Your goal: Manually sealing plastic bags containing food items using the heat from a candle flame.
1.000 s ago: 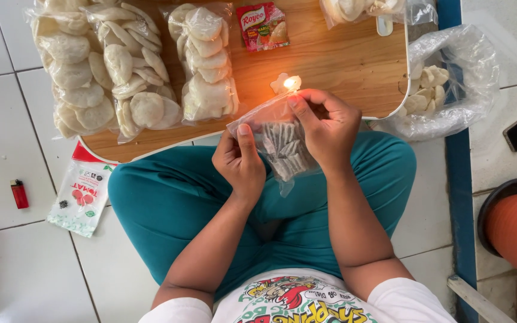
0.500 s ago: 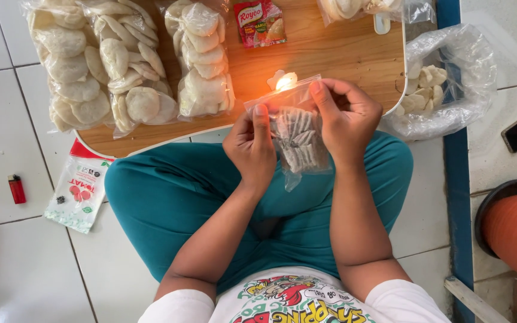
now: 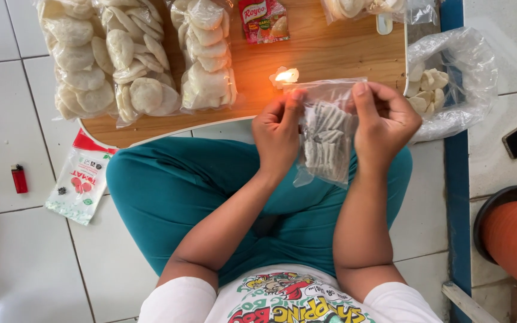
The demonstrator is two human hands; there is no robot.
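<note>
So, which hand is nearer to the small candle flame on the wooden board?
Left. The left hand pinches the clear bag with its fingertips just below the flame. The right hand holds the bag's other top corner, farther to the right.

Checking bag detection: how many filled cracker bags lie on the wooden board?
3 whole ones in a row at the board's left: bag one, bag two, bag three. A fourth is cut off at the top edge. Both hands hold another off the board.

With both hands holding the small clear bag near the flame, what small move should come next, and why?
Probably draw the small bag's open top edge along the flame: the left hand and right hand pinch its upper corners, and the flame burns just above.
</note>
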